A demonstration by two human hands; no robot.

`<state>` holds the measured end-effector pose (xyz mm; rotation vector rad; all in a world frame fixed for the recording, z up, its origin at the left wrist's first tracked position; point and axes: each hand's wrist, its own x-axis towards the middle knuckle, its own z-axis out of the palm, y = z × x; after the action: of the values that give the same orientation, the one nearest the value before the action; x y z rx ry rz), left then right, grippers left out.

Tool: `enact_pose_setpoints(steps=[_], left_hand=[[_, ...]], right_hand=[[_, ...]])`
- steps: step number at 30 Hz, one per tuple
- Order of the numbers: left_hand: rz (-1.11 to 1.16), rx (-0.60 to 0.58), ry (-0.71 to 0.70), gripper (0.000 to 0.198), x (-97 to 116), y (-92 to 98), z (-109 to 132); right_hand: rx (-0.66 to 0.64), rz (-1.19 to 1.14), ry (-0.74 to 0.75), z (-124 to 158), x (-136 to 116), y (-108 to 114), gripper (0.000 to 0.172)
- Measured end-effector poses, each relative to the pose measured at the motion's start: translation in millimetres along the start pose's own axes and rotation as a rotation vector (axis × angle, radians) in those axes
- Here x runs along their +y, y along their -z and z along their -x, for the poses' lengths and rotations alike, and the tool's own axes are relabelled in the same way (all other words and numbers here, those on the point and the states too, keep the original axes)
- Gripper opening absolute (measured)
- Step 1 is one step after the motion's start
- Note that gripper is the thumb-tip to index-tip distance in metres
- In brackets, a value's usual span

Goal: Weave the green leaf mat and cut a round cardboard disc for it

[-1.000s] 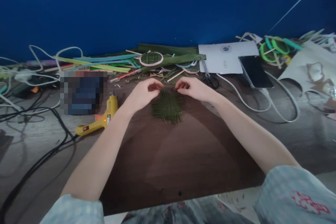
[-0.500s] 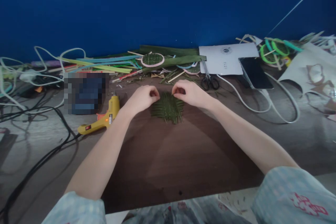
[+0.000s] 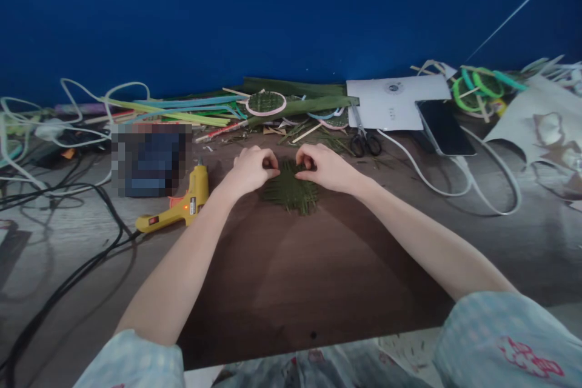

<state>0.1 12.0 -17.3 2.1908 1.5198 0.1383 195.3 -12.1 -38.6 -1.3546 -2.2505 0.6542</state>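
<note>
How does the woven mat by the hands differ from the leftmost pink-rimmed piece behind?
The woven mat has ragged ends; the pink-rimmed piece has a smooth, rounded rim. The woven mat lies by the left hand and right hand; the pink-rimmed piece lies amid clutter. Both look green and woven.

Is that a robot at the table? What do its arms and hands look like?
No, a person. The left hand and right hand wear no gloves, and no watch shows on either wrist. The left sleeve and right sleeve are pale blue and white checked cloth, and the right one bears a pinkish-red marking, too blurred to read.
</note>
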Motion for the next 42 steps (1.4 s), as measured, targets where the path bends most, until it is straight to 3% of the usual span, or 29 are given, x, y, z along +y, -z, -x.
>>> enact_pose_setpoints(steps=[7,42], left_hand=[[0.036,0.006,-0.02,0.006,-1.6,0.3,0.0],[0.011,-0.075,-0.049,0.017,-7.0,4.1,-2.0]], right_hand=[[0.003,0.051,0.09,-0.8,3.2,-2.0,0.011],[-0.043,0.002,0.041,-0.4,2.3,-3.7,0.009]])
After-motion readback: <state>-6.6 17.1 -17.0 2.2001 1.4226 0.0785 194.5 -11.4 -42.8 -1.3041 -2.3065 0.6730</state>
